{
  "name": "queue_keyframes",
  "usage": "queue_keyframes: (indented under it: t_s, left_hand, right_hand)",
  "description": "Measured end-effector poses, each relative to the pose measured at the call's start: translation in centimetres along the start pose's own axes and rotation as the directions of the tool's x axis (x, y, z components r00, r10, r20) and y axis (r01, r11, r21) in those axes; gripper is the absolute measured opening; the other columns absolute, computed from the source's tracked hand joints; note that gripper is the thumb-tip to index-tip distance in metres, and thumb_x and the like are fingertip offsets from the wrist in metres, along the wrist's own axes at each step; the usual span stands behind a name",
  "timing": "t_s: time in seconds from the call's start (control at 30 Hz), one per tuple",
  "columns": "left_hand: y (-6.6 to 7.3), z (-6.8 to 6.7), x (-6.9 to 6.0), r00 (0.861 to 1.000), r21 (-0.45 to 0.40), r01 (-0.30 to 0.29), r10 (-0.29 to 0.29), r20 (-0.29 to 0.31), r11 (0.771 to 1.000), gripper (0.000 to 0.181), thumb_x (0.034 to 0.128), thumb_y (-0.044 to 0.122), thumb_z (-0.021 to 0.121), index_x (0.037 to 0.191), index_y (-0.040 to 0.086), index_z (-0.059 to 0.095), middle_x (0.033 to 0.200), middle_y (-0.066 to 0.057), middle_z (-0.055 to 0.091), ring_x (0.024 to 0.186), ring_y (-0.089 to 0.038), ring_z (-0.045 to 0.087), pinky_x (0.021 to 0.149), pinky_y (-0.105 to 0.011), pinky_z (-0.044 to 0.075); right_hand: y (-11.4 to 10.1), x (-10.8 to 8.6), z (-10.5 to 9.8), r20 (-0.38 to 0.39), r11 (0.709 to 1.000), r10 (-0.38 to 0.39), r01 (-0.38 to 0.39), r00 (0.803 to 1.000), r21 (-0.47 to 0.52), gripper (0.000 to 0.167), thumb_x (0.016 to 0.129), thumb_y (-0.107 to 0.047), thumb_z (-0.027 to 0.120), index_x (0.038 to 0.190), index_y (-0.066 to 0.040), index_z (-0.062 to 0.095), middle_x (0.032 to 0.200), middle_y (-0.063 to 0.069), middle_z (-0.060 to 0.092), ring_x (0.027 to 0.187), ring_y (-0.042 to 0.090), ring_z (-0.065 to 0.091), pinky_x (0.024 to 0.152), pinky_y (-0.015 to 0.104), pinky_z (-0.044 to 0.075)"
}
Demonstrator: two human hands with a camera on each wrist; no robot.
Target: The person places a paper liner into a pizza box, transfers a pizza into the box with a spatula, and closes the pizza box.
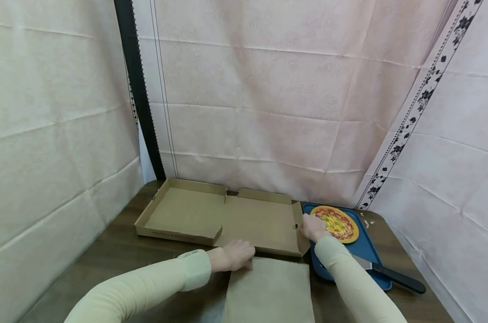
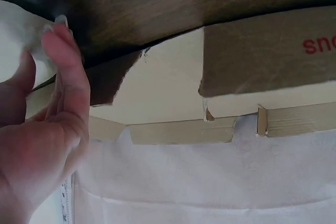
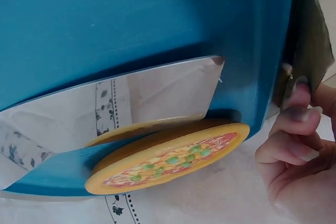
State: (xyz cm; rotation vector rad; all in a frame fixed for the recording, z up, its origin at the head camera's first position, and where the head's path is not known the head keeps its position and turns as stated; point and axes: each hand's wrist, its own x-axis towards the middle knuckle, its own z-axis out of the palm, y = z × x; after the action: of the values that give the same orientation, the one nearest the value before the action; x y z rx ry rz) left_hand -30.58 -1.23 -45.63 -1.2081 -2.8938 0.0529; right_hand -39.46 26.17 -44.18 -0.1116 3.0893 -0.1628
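An unfolded cardboard pizza box (image 1: 252, 220) lies across the back of the table. My right hand (image 1: 314, 228) is at its right edge; in the right wrist view the curled fingers (image 3: 299, 124) pinch the cardboard flap (image 3: 314, 38). My left hand (image 1: 233, 255) is at the box's front edge, over the top left corner of a flat tan sheet (image 1: 272, 291). In the left wrist view, that hand (image 2: 52, 98) has its fingers bent beside the pale sheet (image 2: 23, 32); whether it grips the sheet is unclear.
Right of the box is a blue tray (image 1: 362, 246) holding a toy pizza (image 1: 336, 224) and a metal server with a black handle (image 1: 399, 277), which sticks out past the tray's edge. Patterned cloth (image 1: 268, 89) hangs behind and beside the table.
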Motion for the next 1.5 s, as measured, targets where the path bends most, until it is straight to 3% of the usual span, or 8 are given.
queue_keyframes:
  t_s: [0.17,0.43,0.7,1.03,1.33,1.5]
  left_hand:
    - [0.0,0.1,-0.1,0.998,0.076,-0.014,0.018,-0.052,0.997,0.021,0.0904,0.026,0.068,0.073,0.017,0.06,0.075,0.003,0.062,0.066,-0.009,0.057,0.055,-0.023,0.046]
    - [-0.1,0.0,0.0,0.993,0.12,-0.013,0.027,-0.112,0.993,0.024,0.089,0.025,0.069,0.07,0.018,0.057,0.069,0.003,0.06,0.059,-0.01,0.055,0.048,-0.024,0.041]
    - [-0.3,0.2,-0.2,0.988,0.069,-0.064,0.073,-0.135,0.996,0.02,0.0887,0.017,0.069,0.071,0.016,0.06,0.071,0.004,0.057,0.056,-0.005,0.045,0.046,-0.019,0.036]
    - [-0.5,0.0,-0.1,0.984,-0.065,-0.115,0.105,-0.142,0.991,0.016,0.0939,0.012,0.062,0.078,0.013,0.058,0.064,0.005,0.053,0.054,-0.002,0.04,0.047,-0.017,0.035]
    - [-0.6,0.6,0.1,0.985,-0.077,-0.101,0.089,-0.146,0.992,0.004,0.0954,0.008,0.057,0.094,0.012,0.057,0.07,0.002,0.059,0.056,-0.004,0.05,0.047,-0.017,0.04]
    - [-0.7,0.5,0.2,0.986,-0.081,-0.09,0.078,-0.148,0.993,0.019,0.0954,0.008,0.057,0.077,0.013,0.058,0.065,0.005,0.057,0.053,-0.002,0.042,0.047,-0.015,0.036]
  right_hand:
    - [-0.2,0.3,0.1,-0.004,1.0,0.001,-0.001,1.0,0.011,0.022,0.091,-0.008,0.057,0.07,-0.007,0.058,0.06,0.006,0.052,0.055,0.022,0.053,0.049,0.033,0.04]
    - [-0.5,0.7,0.4,-0.022,1.0,0.007,-0.006,1.0,0.012,0.022,0.091,-0.007,0.059,0.069,-0.007,0.06,0.062,0.007,0.053,0.057,0.023,0.053,0.051,0.034,0.042]
    - [-0.7,0.8,0.3,-0.029,1.0,0.012,-0.012,1.0,-0.008,0.007,0.091,-0.008,0.06,0.087,-0.003,0.062,0.079,0.012,0.06,0.07,0.027,0.056,0.067,0.046,0.05]
    - [-1.2,0.8,0.2,-0.021,1.0,0.01,-0.01,1.0,-0.022,0.009,0.091,-0.006,0.059,0.083,-0.003,0.063,0.078,0.012,0.063,0.069,0.025,0.059,0.063,0.045,0.051]
    - [-1.4,0.9,0.4,-0.002,0.999,0.015,-0.015,1.0,-0.033,0.007,0.09,-0.007,0.059,0.085,-0.004,0.064,0.082,0.014,0.065,0.071,0.026,0.06,0.064,0.049,0.051]
    - [-1.3,0.8,0.4,0.01,1.0,0.015,-0.014,1.0,-0.019,0.008,0.09,-0.007,0.059,0.084,-0.004,0.063,0.079,0.013,0.063,0.069,0.025,0.059,0.064,0.047,0.051]
